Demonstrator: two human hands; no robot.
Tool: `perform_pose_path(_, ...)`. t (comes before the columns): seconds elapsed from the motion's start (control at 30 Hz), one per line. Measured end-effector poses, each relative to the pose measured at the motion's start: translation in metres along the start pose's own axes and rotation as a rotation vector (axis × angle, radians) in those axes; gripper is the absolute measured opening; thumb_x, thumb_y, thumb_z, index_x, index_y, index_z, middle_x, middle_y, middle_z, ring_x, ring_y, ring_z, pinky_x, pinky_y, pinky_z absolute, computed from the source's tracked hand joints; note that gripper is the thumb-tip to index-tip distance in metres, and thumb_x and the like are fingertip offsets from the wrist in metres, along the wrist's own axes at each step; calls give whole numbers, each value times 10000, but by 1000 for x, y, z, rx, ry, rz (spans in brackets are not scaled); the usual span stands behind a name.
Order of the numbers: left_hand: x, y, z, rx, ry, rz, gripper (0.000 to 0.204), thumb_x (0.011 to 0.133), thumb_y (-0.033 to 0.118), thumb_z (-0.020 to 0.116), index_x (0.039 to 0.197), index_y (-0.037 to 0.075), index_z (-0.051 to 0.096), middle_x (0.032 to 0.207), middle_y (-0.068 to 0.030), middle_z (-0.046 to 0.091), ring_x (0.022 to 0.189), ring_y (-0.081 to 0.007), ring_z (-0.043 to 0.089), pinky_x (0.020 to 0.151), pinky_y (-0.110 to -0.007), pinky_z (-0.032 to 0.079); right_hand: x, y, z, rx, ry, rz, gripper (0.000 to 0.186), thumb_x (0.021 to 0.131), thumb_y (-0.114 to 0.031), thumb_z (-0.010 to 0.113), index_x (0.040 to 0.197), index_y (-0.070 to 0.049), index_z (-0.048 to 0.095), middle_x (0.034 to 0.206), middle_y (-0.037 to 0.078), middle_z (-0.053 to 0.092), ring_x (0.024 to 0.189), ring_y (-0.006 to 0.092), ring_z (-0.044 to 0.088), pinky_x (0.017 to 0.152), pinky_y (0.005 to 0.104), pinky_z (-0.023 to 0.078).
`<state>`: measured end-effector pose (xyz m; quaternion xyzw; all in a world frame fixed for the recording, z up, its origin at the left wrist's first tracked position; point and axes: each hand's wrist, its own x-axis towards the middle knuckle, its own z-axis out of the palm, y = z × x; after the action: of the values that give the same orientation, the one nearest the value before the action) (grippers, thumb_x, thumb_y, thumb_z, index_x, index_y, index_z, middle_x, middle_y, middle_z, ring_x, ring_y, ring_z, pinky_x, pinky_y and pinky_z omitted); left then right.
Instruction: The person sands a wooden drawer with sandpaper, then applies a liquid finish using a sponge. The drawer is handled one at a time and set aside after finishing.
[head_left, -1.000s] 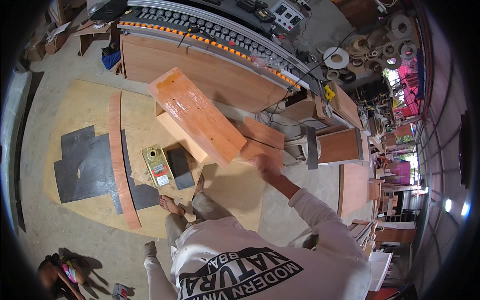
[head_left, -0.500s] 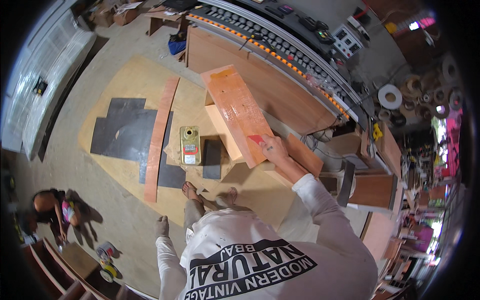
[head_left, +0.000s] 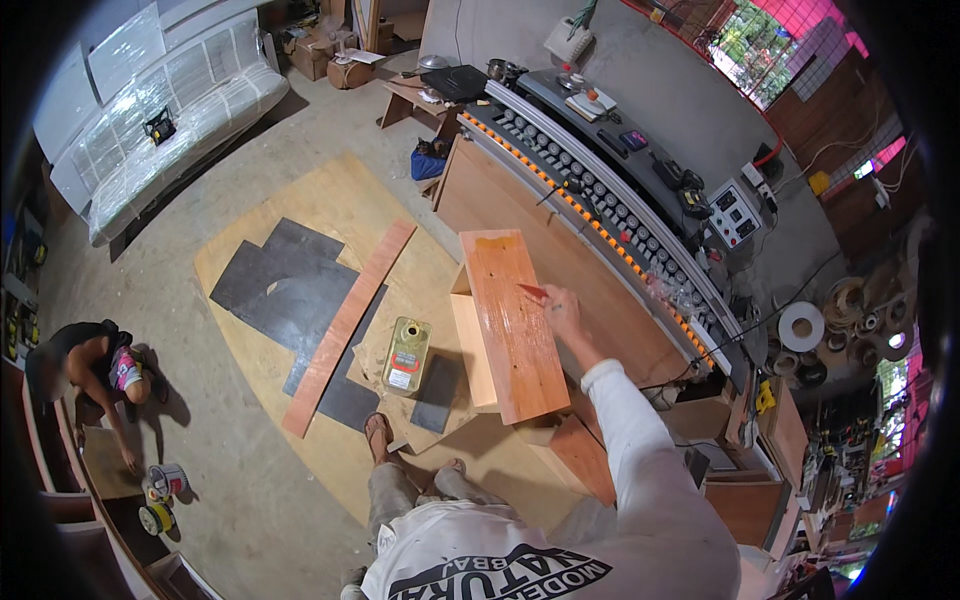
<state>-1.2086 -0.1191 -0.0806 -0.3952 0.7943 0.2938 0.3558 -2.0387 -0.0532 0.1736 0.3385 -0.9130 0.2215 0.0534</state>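
My right hand (head_left: 565, 314) is closed on a small red spreader (head_left: 533, 292), held at the right edge of a long reddish wooden board (head_left: 512, 365). A wet, glossy film covers much of the board's top, with an amber patch at its far end. The board lies on a pale wooden box-like piece (head_left: 474, 350). My left hand (head_left: 354, 577) hangs low at the bottom edge beside my shirt; its fingers cannot be made out. Left of the board stands a rectangular metal can (head_left: 408, 356) with an open round mouth.
A thin wooden strip (head_left: 350, 325) crosses dark sheets (head_left: 285, 275) on a plywood sheet (head_left: 235, 250). Beyond the board runs a long roller machine (head_left: 590, 170). Another person (head_left: 90, 375) crouches at left near a paint can (head_left: 167, 480). A wrapped sofa (head_left: 190, 120) stands behind.
My right hand and the spreader have moved from the board's near part toward its middle right edge. My left hand has dropped toward the lower edge. The view has tilted up and shifted.
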Motion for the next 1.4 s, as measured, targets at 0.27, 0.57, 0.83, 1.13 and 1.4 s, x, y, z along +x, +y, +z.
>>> perform_pose_path(0.27,86,6,-90,-1033,95,-481,314,939,302,603,944,18,737,736,-137,677,706,-268,676,653,-432,530,136,30,30,-47,4,8,218,910,-192,638,1041,-90,779,967,258,722,927,444,706,791,515,560)
perform_pose_path(0.57,158,1,-231,-987,387,-237,447,999,393,632,1178,-7,724,833,-81,716,713,-163,627,676,-348,508,153,-11,61,-162,-78,287,249,878,-229,649,942,-24,775,914,267,717,889,452,722,798,513,564)
perform_pose_path(0.83,174,-6,-173,-685,57,-497,470,937,416,636,1147,13,757,1126,-254,741,1104,-421,706,948,-496,541,128,-24,30,-66,-107,122,184,872,-115,610,943,-5,740,915,289,709,902,479,705,812,517,564)
perform_pose_path(1.13,143,-15,-157,-838,131,-489,425,914,383,656,1103,23,779,1007,-237,764,981,-394,742,880,-462,565,142,-59,81,-199,-109,227,177,853,-100,615,934,-2,739,922,308,707,895,483,708,767,541,561)
perform_pose_path(1.4,154,-25,-162,-825,187,-467,419,939,360,658,1139,8,767,1010,-251,761,993,-387,743,884,-466,562,122,-91,79,-275,-41,206,180,837,-99,647,954,10,728,842,305,708,826,480,716,759,546,575)
